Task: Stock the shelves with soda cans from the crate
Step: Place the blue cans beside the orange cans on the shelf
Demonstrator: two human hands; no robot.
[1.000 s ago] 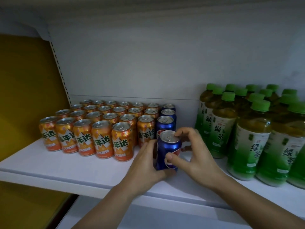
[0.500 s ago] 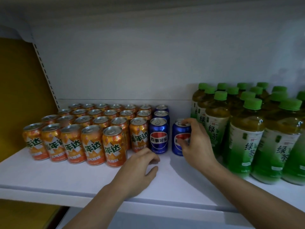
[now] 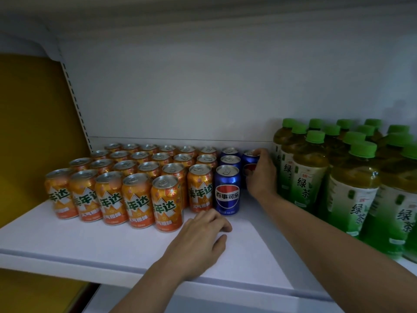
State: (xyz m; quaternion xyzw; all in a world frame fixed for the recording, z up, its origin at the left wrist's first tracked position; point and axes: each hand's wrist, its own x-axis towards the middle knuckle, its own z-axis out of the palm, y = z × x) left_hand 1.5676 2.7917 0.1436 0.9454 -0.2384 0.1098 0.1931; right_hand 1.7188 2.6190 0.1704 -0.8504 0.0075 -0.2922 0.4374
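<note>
A white shelf [image 3: 74, 240] carries a block of orange soda cans [image 3: 137, 199] on its left. Right of them stands a column of three blue cola cans [image 3: 227, 190]. My right hand [image 3: 261, 175] reaches deep into the shelf and grips a further blue cola can [image 3: 248, 160], which stands at the back in the gap between the blue column and the green bottles. My left hand [image 3: 200, 240] lies flat on the shelf in front of the blue column, fingers loosely spread, holding nothing. No crate is in view.
Several green tea bottles [image 3: 352, 190] with green caps crowd the right side of the shelf, close to my right wrist. A yellow panel [image 3: 29, 132] borders the shelf on the left. Another shelf edge [image 3: 203, 10] hangs overhead.
My right hand has carried the blue can from the shelf front back into the gap beside the blue column. My left hand let go of it and came down onto the shelf.
</note>
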